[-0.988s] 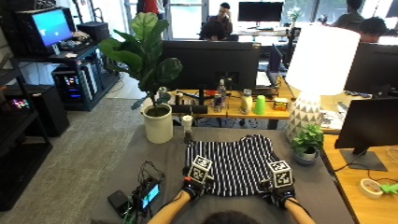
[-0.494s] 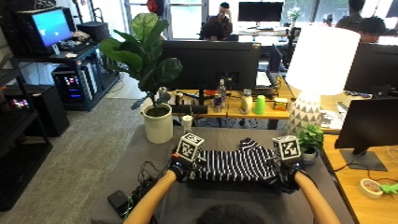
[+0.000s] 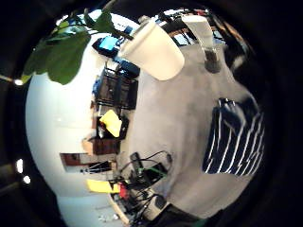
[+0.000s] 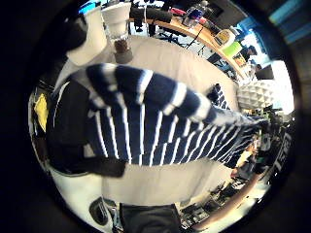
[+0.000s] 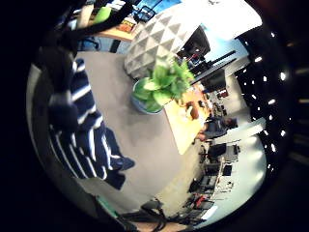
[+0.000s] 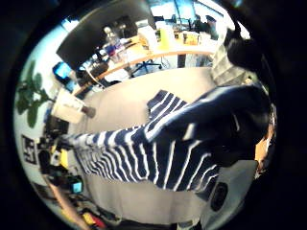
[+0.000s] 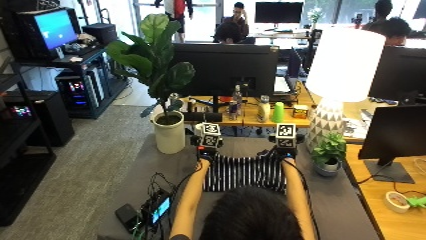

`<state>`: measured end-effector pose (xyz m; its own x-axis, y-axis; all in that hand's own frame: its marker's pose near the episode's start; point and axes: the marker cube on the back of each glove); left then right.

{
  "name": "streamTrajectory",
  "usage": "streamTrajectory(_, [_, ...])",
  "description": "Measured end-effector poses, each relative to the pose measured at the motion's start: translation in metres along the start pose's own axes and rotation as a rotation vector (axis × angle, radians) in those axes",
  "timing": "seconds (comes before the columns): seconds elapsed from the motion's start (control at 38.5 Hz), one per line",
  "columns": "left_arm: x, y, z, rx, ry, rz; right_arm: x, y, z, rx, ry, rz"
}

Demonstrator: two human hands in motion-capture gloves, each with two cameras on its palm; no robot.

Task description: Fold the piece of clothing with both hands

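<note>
At frame centre, the left hand (image 7: pixel 202 154) and right hand (image 7: pixel 286 155) each pinch an edge of the striped top (image 7: pixel 243 172), lifted over the grey worktop (image 7: pixel 333 200). The first fold looks under way. Next, I judge, carry that edge across and lay it flat.

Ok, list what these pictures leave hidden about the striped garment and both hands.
- Outside view: the person's head covers the striped garment's near edge.
- Outside view: left hand and right hand too small to read their fingers.
- Left thumb side palm view: the garment hides the table beneath.

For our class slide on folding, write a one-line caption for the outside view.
Person's left hand and right hand lift a striped top above a grey table.
</note>
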<state>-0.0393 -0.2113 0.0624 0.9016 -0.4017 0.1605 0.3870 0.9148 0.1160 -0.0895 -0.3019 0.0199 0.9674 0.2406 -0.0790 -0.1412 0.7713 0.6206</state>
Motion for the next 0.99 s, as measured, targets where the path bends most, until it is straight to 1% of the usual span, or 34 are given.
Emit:
streamTrajectory(0.03, [0.003,-0.001,0.008,-0.006,0.01,-0.001,0.001,0.015,0.005,-0.065,-0.006,0.009])
streamTrajectory(0.05, [0.005,-0.002,0.016,-0.013,0.021,0.0,0.001,0.024,0.009,-0.095,-0.019,0.013])
streamTrajectory(0.18, [0.011,0.005,0.046,-0.023,0.066,0.03,0.013,0.037,0.022,-0.088,-0.044,0.045])
streamTrajectory(0.21, [0.012,0.008,0.051,-0.022,0.08,0.041,0.017,0.041,0.024,-0.109,-0.051,0.055])
streamTrajectory(0.23, [0.014,0.011,0.057,-0.025,0.096,0.054,0.021,0.047,0.027,-0.159,-0.058,0.067])
streamTrajectory(0.26, [0.016,0.015,0.063,-0.032,0.114,0.07,0.025,0.058,0.029,-0.238,-0.066,0.082])
streamTrajectory(0.29, [0.018,0.02,0.07,-0.041,0.132,0.086,0.029,0.071,0.031,-0.343,-0.074,0.102])
streamTrajectory(0.34, [0.023,0.032,0.086,-0.078,0.176,0.127,0.037,0.103,0.032,-0.599,-0.093,0.155])
streamTrajectory(0.39, [0.028,0.05,0.109,-0.163,0.226,0.173,0.048,0.14,0.035,-0.869,-0.118,0.213])
streamTrajectory(0.44, [0.031,0.065,0.134,-0.247,0.256,0.19,0.057,0.174,0.037,-1.1,-0.166,0.269])
streamTrajectory(0.47, [0.031,0.069,0.144,-0.263,0.262,0.183,0.061,0.188,0.039,-1.18,-0.202,0.299])
streamTrajectory(0.49, [0.03,0.071,0.152,-0.263,0.266,0.168,0.063,0.198,0.043,-1.23,-0.245,0.332])
streamTrajectory(0.52, [0.029,0.07,0.158,-0.252,0.272,0.15,0.066,0.206,0.048,-1.251,-0.294,0.363])
streamTrajectory(0.57, [0.027,0.068,0.164,-0.218,0.286,0.118,0.068,0.216,0.06,-1.242,-0.394,0.388])
streamTrajectory(0.62, [0.026,0.066,0.164,-0.204,0.292,0.112,0.069,0.221,0.071,-1.189,-0.428,0.389])
streamTrajectory(0.68, [0.025,0.067,0.161,-0.235,0.29,0.127,0.072,0.221,0.081,-1.092,-0.36,0.416])
streamTrajectory(0.73, [0.024,0.069,0.155,-0.293,0.29,0.134,0.074,0.218,0.085,-0.993,-0.273,0.431])
streamTrajectory(0.78, [0.02,0.069,0.148,-0.339,0.295,0.125,0.071,0.214,0.086,-0.92,-0.221,0.425])
streamTrajectory(0.81, [0.017,0.068,0.144,-0.342,0.299,0.113,0.068,0.212,0.085,-0.896,-0.211,0.42])
streamTrajectory(0.88, [0.004,0.062,0.127,-0.291,0.331,0.075,0.059,0.203,0.081,-0.84,-0.232,0.401])
streamTrajectory(0.94, [-0.008,0.058,0.113,-0.241,0.371,0.067,0.055,0.19,0.076,-0.798,-0.249,0.396])
streamTrajectory(0.99, [-0.021,0.053,0.098,-0.165,0.403,0.066,0.051,0.172,0.064,-0.77,-0.261,0.382])
